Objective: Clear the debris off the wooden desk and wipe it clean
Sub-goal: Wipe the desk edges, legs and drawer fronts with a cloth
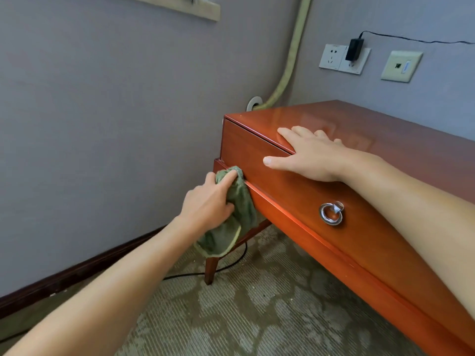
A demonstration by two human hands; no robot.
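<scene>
The reddish wooden desk [385,140] runs from the centre to the lower right, glossy on top. My left hand [209,199] grips a green cloth [237,217] and presses it with the index finger against the ledge under the drawer front, near the desk's left corner. The rest of the cloth hangs down below the hand. My right hand [305,152] lies flat with fingers spread on the desk's front top edge, thumb down over the drawer front. A silver ring pull [331,214] sits on the drawer.
A grey wall stands close to the left of the desk, with a dark baseboard [77,273]. A black cable [195,273] runs on the patterned carpet past the desk leg [210,268]. Wall sockets with a black adapter [354,49] and a beige hose [288,62] are behind the desk.
</scene>
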